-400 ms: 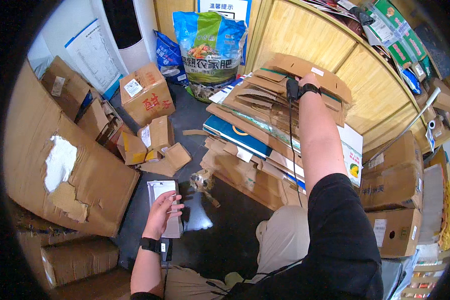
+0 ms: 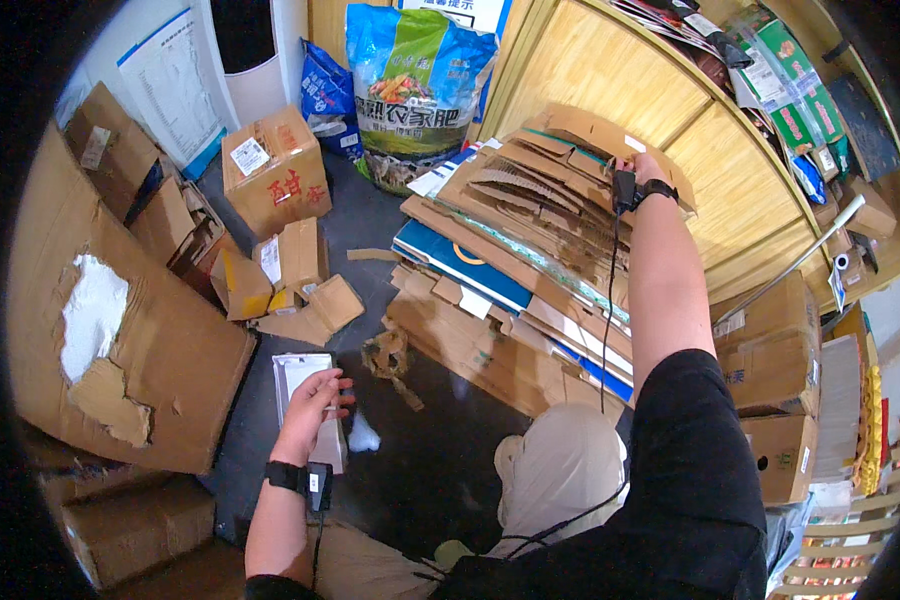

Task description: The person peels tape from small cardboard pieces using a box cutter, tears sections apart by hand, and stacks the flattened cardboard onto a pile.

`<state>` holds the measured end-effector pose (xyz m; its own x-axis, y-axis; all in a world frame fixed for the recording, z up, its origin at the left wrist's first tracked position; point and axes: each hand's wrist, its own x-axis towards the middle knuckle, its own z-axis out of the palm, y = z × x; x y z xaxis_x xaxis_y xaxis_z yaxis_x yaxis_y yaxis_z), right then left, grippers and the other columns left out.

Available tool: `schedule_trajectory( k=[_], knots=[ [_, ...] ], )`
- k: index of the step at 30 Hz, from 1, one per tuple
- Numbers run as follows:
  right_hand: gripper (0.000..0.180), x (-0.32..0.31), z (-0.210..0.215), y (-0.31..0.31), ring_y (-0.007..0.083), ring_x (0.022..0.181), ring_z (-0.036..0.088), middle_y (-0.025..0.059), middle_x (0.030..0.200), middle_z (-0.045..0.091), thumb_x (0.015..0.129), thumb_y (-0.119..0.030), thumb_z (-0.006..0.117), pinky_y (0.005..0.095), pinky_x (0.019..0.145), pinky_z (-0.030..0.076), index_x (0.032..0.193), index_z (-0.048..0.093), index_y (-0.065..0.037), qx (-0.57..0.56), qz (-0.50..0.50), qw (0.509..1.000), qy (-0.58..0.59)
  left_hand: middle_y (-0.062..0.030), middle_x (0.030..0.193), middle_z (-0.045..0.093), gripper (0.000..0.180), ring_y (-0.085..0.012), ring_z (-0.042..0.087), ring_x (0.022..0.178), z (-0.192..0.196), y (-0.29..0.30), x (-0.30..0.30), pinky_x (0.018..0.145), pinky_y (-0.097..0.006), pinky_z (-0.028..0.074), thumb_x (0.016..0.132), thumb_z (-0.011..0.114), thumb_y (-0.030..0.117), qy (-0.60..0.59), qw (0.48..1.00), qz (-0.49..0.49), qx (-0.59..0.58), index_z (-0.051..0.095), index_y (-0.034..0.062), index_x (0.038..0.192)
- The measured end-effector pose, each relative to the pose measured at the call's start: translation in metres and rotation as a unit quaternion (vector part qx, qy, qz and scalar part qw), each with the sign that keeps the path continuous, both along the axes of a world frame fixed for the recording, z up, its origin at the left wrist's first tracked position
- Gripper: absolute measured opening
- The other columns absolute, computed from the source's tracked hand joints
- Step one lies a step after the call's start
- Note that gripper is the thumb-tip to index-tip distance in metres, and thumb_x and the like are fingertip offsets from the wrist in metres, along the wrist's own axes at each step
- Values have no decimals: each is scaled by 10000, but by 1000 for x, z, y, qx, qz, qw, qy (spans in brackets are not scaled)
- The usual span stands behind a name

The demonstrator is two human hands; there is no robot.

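Note:
My left hand (image 2: 313,397) rests fingers spread on a flat grey-white packet (image 2: 295,372) lying on the dark floor. My right hand (image 2: 642,170) reaches far forward and presses on the top of a leaning stack of flattened cardboard (image 2: 530,250); its fingers are mostly hidden behind the cardboard edge. Both wrists carry black bands with small devices, and a thin cable runs down my right arm. A crumpled scrap of brown cardboard (image 2: 388,356) lies on the floor between the packet and the stack.
A large torn cardboard sheet (image 2: 120,340) leans at the left. Small boxes (image 2: 275,170) and loose pieces lie behind it, with a big printed sack (image 2: 415,85) at the back. Wooden shelving (image 2: 670,130) and stacked cartons (image 2: 780,400) stand at the right.
My left hand has slid slightly forward over the packet. The right hand stays on the cardboard stack.

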<state>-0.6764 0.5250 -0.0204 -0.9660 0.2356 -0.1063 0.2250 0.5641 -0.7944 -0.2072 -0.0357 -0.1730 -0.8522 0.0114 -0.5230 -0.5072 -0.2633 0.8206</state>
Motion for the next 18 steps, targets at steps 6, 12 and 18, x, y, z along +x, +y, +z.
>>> schedule_trajectory(
  k=[6, 12, 18],
  knots=[
    [233, 82, 23, -131, 109, 449, 440, 44, 667, 528, 956, -252, 571, 202, 391, 363, 913, 524, -28, -552, 7, 825, -121, -67, 1141, 639, 446, -172, 623, 955, 0, -18, 16, 799, -326, 496, 961, 545, 416, -2, 999, 29, -31, 551, 77, 1249],
    [274, 258, -36, -282, 64, 553, 483, 9, 761, 552, 958, -313, 569, 169, 359, 336, 899, 587, -46, -384, 267, 842, -270, -111, 1213, 606, 446, -190, 605, 1023, 36, 2, 36, 873, -317, 486, 975, 546, 340, 28, 999, 4, -40, 507, 31, 1294],
    [317, 391, -60, -372, 48, 554, 445, -35, 728, 522, 967, -371, 550, 203, 405, 309, 855, 599, -78, -237, 432, 826, -274, -132, 1301, 553, 507, -183, 582, 1081, 77, 32, 85, 887, -321, 485, 960, 590, 270, 135, 989, -10, -58, 427, 31, 1376]
  ],
)
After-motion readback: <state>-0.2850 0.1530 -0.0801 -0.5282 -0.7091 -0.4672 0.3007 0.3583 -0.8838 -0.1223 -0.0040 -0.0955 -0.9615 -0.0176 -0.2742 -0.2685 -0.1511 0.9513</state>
